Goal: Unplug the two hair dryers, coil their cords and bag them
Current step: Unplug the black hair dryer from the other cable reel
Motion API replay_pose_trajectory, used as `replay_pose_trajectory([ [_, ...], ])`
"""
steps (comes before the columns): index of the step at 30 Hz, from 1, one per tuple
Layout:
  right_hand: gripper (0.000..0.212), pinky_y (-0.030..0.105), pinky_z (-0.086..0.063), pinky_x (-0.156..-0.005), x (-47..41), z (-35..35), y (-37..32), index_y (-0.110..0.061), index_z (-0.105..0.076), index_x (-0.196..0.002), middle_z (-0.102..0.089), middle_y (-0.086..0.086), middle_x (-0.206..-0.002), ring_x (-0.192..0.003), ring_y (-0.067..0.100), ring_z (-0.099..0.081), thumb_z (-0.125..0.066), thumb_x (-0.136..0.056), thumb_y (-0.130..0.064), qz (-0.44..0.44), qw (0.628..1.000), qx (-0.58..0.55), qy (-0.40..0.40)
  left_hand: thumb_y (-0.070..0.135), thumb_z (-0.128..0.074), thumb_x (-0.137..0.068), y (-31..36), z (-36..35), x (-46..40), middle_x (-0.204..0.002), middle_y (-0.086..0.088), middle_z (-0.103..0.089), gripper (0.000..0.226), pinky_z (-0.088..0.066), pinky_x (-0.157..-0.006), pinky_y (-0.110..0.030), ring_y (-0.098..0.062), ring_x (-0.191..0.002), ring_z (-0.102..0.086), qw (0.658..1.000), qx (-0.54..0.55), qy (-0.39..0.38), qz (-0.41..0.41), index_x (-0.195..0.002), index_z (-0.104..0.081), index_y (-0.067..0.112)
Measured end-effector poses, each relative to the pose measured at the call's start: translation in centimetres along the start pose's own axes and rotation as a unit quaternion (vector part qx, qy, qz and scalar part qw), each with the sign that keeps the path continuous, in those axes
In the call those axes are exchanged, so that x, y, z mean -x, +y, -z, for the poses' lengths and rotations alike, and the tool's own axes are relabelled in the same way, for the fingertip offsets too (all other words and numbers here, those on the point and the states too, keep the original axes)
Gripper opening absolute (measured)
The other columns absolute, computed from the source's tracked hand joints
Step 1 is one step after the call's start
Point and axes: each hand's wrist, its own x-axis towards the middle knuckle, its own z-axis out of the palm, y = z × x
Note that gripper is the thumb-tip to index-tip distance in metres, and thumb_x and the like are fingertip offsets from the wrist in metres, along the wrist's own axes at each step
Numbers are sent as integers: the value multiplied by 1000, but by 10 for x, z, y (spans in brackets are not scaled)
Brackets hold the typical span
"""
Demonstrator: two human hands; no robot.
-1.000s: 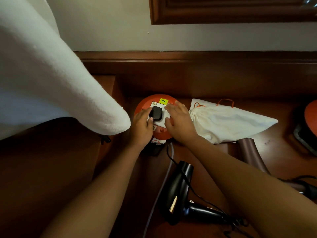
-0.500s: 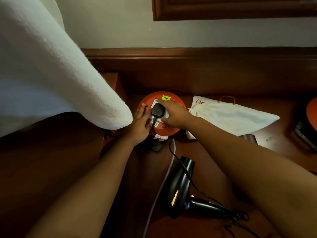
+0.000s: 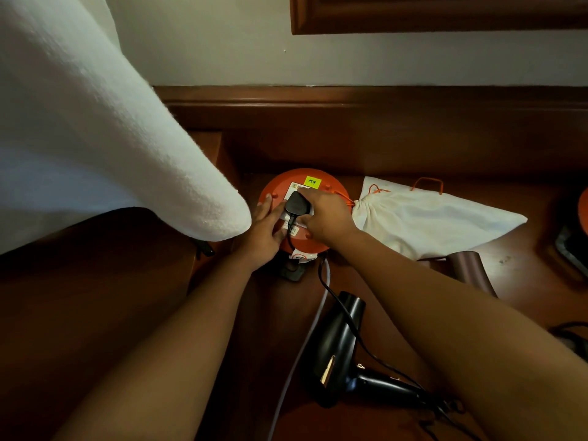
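A black plug [image 3: 297, 205] sits at the white socket face of a round orange extension reel [image 3: 321, 240] on the wooden floor. My right hand [image 3: 327, 218] pinches this plug between thumb and fingers. My left hand [image 3: 265, 232] lies flat with straight fingers on the reel's left side. The plug's black cord runs down to a black hair dryer [image 3: 340, 351] lying in the foreground. A brown hair dryer [image 3: 471, 270] shows partly behind my right forearm. A white drawstring bag [image 3: 429, 218] with orange cords lies right of the reel.
A white towel or bedding edge [image 3: 95, 138] hangs over the left. A white cable [image 3: 302, 345] leaves the reel toward me, and a second black plug [image 3: 292, 272] sits at its near edge. A wooden baseboard [image 3: 381, 100] backs the scene. Another orange object [image 3: 584, 211] is at the right edge.
My right hand moved from resting on the reel to pinching the black plug. My left hand shifted off the plug and now lies flat on the reel's left side.
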Motion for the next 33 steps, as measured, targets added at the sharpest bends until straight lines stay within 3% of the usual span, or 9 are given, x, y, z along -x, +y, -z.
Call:
replay_pose_trajectory([
  [6,45,35,-49,-81,0,3,-3,-12,-55,-125,-64,9,-119,-101,27,-61,-69,-82,-14,9,1000,7,-8,20,-50,-99,1,1,0,-162,3,5,65,-6,-120,-47,-23,-148,8,1000,0,-4,0,-153,-16,33],
  [14,48,32,-45,-81,-1,2,-3,-12,-55,-126,-62,8,-122,-111,28,-56,-70,-82,-18,5,1000,10,-11,18,-52,-98,2,3,1,-162,2,3,65,-6,-120,-45,-23,-148,6,1000,9,4,-4,-153,-18,31],
  [21,55,36,-41,-99,12,0,-4,-7,-49,-133,-58,11,-127,-118,28,-50,-68,-82,-11,20,995,-90,42,18,-52,-98,-2,1,1,-162,3,4,66,-8,-120,-49,-22,-148,7,1000,7,6,-4,-152,-17,32],
  [27,55,31,-40,-97,10,11,-5,-5,-51,-133,-58,13,-129,-121,28,-51,-71,-82,-12,24,994,-100,27,19,-52,-97,-2,1,1,-162,3,2,64,-9,-120,-49,-22,-148,6,1000,5,8,-5,-151,-20,31],
  [33,64,25,-35,-101,38,33,10,-13,-43,-141,-50,10,-136,-124,24,-47,-72,-83,-18,-45,988,-131,67,19,-53,-97,10,5,6,-162,1,-5,61,-10,-120,-43,-25,-149,-2,1000,-16,24,6,-150,-25,29],
])
